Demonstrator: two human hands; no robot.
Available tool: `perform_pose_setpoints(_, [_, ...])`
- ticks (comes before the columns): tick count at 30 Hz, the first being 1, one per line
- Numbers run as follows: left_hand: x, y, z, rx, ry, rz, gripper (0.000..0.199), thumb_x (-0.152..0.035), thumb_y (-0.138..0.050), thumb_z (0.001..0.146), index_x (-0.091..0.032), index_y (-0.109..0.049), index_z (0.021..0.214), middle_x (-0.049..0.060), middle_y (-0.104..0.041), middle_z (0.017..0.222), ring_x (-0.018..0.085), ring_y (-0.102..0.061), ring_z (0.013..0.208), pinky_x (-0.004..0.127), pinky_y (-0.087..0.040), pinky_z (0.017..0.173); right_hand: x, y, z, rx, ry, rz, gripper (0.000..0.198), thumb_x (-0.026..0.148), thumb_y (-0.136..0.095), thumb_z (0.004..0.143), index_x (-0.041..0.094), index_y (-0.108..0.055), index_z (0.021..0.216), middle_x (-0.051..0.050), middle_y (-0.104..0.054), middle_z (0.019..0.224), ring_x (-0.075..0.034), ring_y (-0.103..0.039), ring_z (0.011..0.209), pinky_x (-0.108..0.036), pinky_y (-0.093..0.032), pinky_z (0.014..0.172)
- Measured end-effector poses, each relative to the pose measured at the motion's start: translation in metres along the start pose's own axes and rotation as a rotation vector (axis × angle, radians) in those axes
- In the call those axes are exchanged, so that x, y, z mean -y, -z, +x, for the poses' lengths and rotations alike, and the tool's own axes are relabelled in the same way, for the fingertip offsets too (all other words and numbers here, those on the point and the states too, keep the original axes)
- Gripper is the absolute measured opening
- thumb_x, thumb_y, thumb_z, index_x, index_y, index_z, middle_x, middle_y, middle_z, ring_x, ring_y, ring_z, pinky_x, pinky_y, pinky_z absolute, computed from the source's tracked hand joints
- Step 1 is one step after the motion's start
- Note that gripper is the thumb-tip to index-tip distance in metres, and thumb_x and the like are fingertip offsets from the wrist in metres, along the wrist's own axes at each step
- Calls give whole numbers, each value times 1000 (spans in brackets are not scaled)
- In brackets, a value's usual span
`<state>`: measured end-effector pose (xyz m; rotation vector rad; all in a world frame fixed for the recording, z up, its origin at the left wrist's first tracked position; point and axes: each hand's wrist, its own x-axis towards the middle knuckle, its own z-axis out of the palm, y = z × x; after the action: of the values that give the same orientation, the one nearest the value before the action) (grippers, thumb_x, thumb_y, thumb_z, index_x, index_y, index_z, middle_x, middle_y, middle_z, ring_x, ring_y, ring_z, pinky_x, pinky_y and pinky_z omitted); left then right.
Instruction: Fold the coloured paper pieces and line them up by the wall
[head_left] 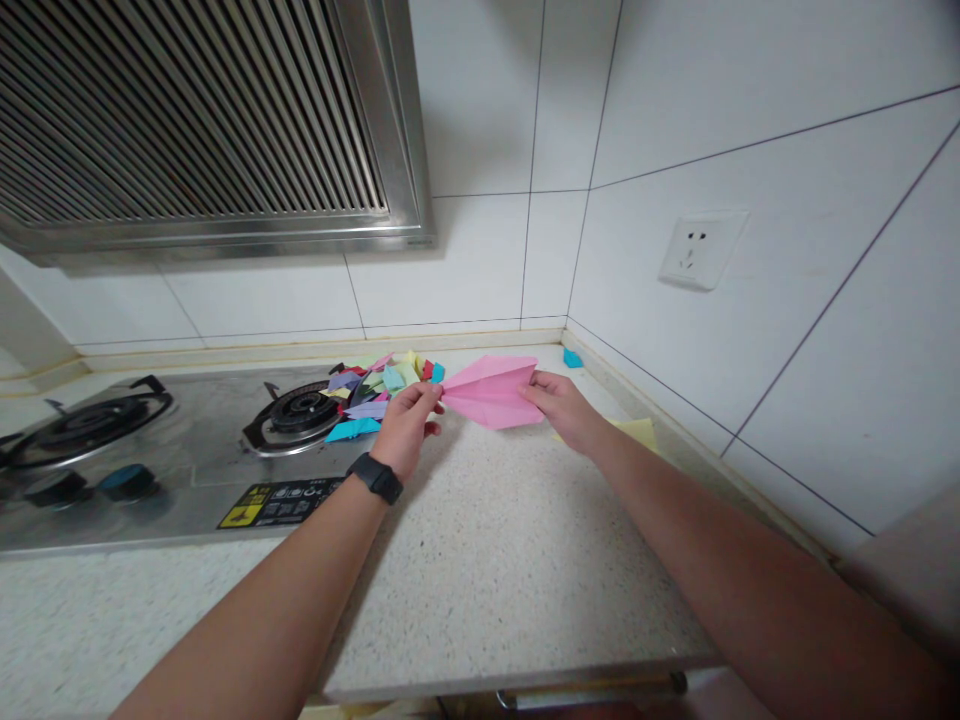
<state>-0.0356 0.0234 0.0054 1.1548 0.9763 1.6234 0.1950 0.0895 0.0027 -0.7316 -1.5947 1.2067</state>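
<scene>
A pink folded paper plane (491, 392) is stretched between my two hands above the counter, its pointed end to the left and its wide end to the right. My left hand (407, 420), with a black band on the wrist, pinches the narrow tip. At the wide end, my right hand (559, 405) grips the paper near its centre fold. Just beyond my left hand lies a pile of colourful folded papers (394, 378), partly on the stove. Some yellow paper (636, 433) lies on the counter, half hidden behind my right forearm.
To the left is a steel gas stove (210, 430) with black burners and knobs. A range hood (225, 120) hangs above it. One small blue folded paper (572, 357) sits in the counter's back corner. The right wall carries a power socket (703, 250).
</scene>
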Motion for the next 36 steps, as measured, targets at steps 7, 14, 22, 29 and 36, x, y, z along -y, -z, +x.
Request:
perform_pose_setpoints(7, [3, 0, -1, 80, 18, 38, 35, -41, -77, 70, -18, -67, 95, 3, -62, 85, 12, -58, 73, 17, -43, 48, -3, 1, 3, -71, -17, 21, 22, 39, -66, 76, 19, -59, 70, 3, -54, 62, -12, -49, 57, -26, -39, 57])
perform_pose_setpoints(14, [2, -1, -2, 100, 22, 18, 29, -35, -78, 68, -17, -66, 88, 0, -60, 75, 10, -55, 64, 16, -38, 45, -2, 0, 4, -80, -39, 70, 25, 42, -66, 76, 20, -56, 69, 2, -54, 64, -13, -50, 59, -26, -38, 57])
perform_pose_setpoints(22, [3, -1, -3, 135, 17, 22, 30, -40, -75, 73, -17, -65, 89, -1, -55, 72, 8, -52, 60, 16, -37, 44, -2, 1, 4, -76, -40, 71, 25, 43, -65, 75, 20, -57, 71, 1, -56, 65, -14, -51, 60, -26, -38, 57])
perform_pose_setpoints(29, [4, 1, 1, 85, 0, 35, 32, -42, -75, 72, -17, -65, 89, -3, -53, 67, 7, -49, 54, 16, -35, 42, -4, -1, 3, -37, -12, 69, 21, 39, -64, 77, 18, -64, 79, 0, -60, 65, -13, -51, 57, -27, -40, 60])
perform_pose_setpoints(36, [4, 0, 0, 79, -11, 30, 32, -42, -75, 72, -18, -65, 91, -3, -53, 67, 6, -49, 52, 16, -35, 41, -2, 0, 3, -29, -3, 105, 20, 33, -65, 77, 19, -67, 90, 1, -62, 65, -12, -51, 57, -27, -42, 62])
